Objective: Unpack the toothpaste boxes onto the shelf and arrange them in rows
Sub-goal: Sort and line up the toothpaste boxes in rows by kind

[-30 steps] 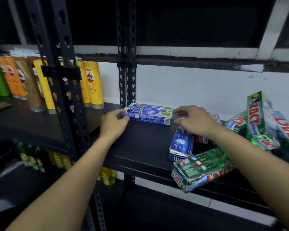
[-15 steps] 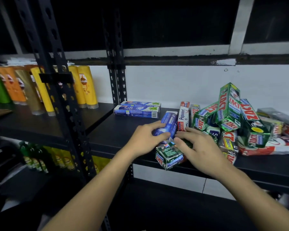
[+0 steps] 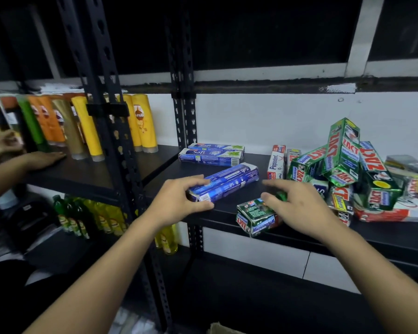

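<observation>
While your left hand (image 3: pixel 179 203) grips the slanted blue Safi box (image 3: pixel 225 182) and your right hand (image 3: pixel 297 208) curls round the green Zact box (image 3: pixel 256 218) at the shelf (image 3: pixel 164 172) edge, the blue one probably needs squaring beside the back row (image 3: pixel 211 155).

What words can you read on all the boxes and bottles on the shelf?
"Safi": on the stacked blue boxes at the back, and upside down on the tilted blue box the left hand grips.
"Pepsodent": on the white box.
"ZACT": on the piled green boxes.
"ZACT" and "Whitening": on the front green box the right hand holds.
"unsilk": on a yellow bottle, its start out of sight.
Small print and barcodes: too small to read.
</observation>
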Tool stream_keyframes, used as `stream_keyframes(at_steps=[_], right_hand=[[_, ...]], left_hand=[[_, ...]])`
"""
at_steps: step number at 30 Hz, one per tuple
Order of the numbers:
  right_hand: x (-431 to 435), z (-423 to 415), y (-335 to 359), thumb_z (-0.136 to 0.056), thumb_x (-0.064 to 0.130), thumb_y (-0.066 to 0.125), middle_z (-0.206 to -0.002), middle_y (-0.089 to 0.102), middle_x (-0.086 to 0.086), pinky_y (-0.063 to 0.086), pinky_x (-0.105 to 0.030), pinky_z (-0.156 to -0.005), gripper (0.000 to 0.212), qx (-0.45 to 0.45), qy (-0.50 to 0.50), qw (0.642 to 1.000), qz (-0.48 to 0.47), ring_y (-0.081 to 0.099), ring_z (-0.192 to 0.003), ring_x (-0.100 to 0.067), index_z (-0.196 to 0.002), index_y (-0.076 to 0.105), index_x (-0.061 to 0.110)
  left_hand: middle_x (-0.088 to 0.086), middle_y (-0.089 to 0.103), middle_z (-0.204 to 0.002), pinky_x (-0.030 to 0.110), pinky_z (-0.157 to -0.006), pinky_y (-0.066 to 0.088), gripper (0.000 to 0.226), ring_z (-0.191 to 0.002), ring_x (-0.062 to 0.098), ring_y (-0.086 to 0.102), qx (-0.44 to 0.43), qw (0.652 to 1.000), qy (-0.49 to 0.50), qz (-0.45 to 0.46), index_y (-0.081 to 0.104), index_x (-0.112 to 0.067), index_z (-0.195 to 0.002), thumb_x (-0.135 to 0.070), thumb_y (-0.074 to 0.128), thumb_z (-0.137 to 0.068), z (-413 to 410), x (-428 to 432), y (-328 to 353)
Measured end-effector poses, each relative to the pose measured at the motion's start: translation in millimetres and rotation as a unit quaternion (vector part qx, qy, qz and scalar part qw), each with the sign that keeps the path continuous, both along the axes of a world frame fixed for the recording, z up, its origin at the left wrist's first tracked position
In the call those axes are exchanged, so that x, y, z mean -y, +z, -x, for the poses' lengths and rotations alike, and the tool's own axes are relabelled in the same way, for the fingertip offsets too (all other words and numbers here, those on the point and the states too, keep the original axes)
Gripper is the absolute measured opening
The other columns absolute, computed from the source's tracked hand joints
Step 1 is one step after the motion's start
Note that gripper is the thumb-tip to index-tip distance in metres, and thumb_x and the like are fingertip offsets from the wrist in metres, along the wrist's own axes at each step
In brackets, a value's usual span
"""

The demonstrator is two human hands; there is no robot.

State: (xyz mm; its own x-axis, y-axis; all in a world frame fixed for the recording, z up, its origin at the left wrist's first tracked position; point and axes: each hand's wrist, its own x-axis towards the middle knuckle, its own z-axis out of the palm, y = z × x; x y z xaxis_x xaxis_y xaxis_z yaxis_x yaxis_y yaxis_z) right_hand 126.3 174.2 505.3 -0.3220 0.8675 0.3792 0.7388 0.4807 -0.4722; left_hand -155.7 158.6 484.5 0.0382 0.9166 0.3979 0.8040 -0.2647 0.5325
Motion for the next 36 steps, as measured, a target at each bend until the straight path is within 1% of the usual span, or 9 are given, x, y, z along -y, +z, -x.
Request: stream_keyframes(at_steps=[2,4,8,12,15,21,26,30,36], right_hand=[[0,3,4,-0.091,0.035,0.061,-0.109,0.071,0.002,0.042,-0.018,-0.072,0.041,-0.013,0.0,1.0,0.003,0.057,-0.074,0.001,-0.132,0.061,0.026],[0,5,8,-0.091,0.033,0.063,-0.119,0.069,0.001,0.04,-0.019,-0.081,0.04,-0.017,-0.002,1.0,-0.003,0.055,-0.09,-0.004,-0.13,0.062,0.027],[-4,7,13,-0.09,0.035,0.062,-0.12,0.068,0.002,0.038,-0.02,-0.081,0.037,-0.007,-0.001,1.0,-0.007,0.059,-0.099,-0.01,-0.127,0.063,0.03],[-12,15,15,-0.089,0.04,0.062,-0.087,0.073,0.001,0.043,-0.025,-0.068,0.034,0.014,0.003,1.0,0.0,0.068,-0.085,-0.019,-0.122,0.064,0.035],[-20,24,21,-0.087,0.04,0.064,-0.067,0.063,0.011,0.036,-0.016,-0.059,0.035,0.026,0.017,0.999,-0.014,0.06,-0.067,-0.004,-0.121,0.065,0.035],[-45,39,30,-0.089,0.035,0.064,-0.131,0.062,0.007,0.035,-0.017,-0.087,0.044,-0.005,0.033,0.999,0.022,0.057,-0.116,-0.014,-0.132,0.058,0.038],[-66,53,25,-0.092,0.035,0.061,-0.133,0.06,-0.003,0.044,-0.024,-0.087,0.044,0.062,0.042,0.995,0.071,0.061,-0.103,-0.018,-0.135,0.056,0.039],[-73,54,17,-0.094,0.037,0.061,-0.136,0.058,-0.002,0.041,-0.031,-0.099,0.046,0.089,0.045,0.991,0.092,0.055,-0.12,-0.024,-0.139,0.05,0.042],[-73,56,14,-0.094,0.039,0.059,-0.141,0.054,0.002,0.037,-0.032,-0.102,0.05,0.094,0.042,0.991,0.088,0.049,-0.128,-0.025,-0.142,0.045,0.042]], left_hand=[[-0.013,0.062,-0.134,0.004,-0.093,0.037,0.055,-0.111,-0.01,0.058,0.004,1.0,0.008,-0.018,0.071,-0.034,-0.12,-0.044,0.087,-0.068,1,1,-1],[-0.016,0.066,-0.126,0.002,-0.077,0.037,0.049,-0.091,-0.012,0.061,0.016,0.999,0.027,-0.022,0.072,-0.034,-0.117,-0.042,0.085,-0.071,0,3,2],[-0.025,0.066,-0.078,0.006,-0.061,0.036,0.033,-0.061,-0.012,0.053,0.059,0.997,0.045,-0.011,0.076,-0.033,-0.107,-0.038,0.083,-0.075,3,8,7],[-0.017,0.074,-0.096,0.011,-0.08,0.045,0.025,-0.085,-0.013,0.063,0.103,0.994,0.028,0.031,0.076,-0.031,-0.105,-0.036,0.079,-0.08,10,8,11],[-0.021,0.073,-0.1,0.014,-0.084,0.041,0.014,-0.096,-0.011,0.062,0.173,0.982,0.028,0.066,0.077,-0.032,-0.098,-0.037,0.071,-0.087,18,6,15],[-0.02,0.073,-0.099,0.022,-0.089,0.047,0.015,-0.098,-0.004,0.064,0.209,0.975,0.06,0.044,0.077,-0.031,-0.097,-0.036,0.063,-0.093,25,4,8],[-0.013,0.075,-0.093,0.039,-0.089,0.055,0.013,-0.092,0.002,0.069,0.191,0.974,0.053,-0.11,0.07,-0.027,-0.087,-0.038,0.066,-0.092,17,17,4],[-0.017,0.072,-0.107,0.034,-0.077,0.058,0.013,-0.089,0.004,0.07,0.113,0.983,0.019,-0.142,0.068,-0.028,-0.089,-0.032,0.078,-0.083,18,31,-4],[-0.014,0.07,-0.118,0.026,-0.078,0.057,0.021,-0.105,-0.001,0.065,-0.005,0.979,0.022,-0.201,0.067,-0.025,-0.101,-0.029,0.078,-0.084,29,32,-14]])
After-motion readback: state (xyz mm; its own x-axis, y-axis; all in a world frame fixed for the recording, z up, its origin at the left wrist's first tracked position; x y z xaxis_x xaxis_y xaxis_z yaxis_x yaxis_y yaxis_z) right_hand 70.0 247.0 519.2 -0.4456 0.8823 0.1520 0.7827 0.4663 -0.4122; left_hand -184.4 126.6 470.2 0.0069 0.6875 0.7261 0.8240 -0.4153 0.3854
